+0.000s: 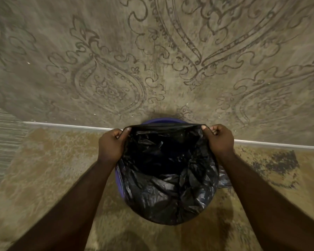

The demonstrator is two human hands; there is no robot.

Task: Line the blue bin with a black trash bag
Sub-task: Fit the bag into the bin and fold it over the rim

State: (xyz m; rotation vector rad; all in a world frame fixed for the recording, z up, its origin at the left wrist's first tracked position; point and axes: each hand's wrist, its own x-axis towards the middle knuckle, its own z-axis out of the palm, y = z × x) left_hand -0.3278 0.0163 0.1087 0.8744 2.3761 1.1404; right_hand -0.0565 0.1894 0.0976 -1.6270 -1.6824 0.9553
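A round blue bin (163, 121) stands on the floor against the wall, seen from above. A crumpled black trash bag (168, 171) hangs inside it and drapes over the near rim. Only slivers of blue show at the far rim and the left side. My left hand (111, 145) pinches the bag's far edge on the left. My right hand (218, 140) pinches the same edge on the right. Between them the edge is stretched taut, just short of the bin's far rim.
A wall with a grey ornamental pattern (152, 60) rises right behind the bin. A thin white baseboard strip (71, 125) runs along its foot. The bin stands on a shaggy tan carpet (49, 174) with a dark patch (279, 163) at the right.
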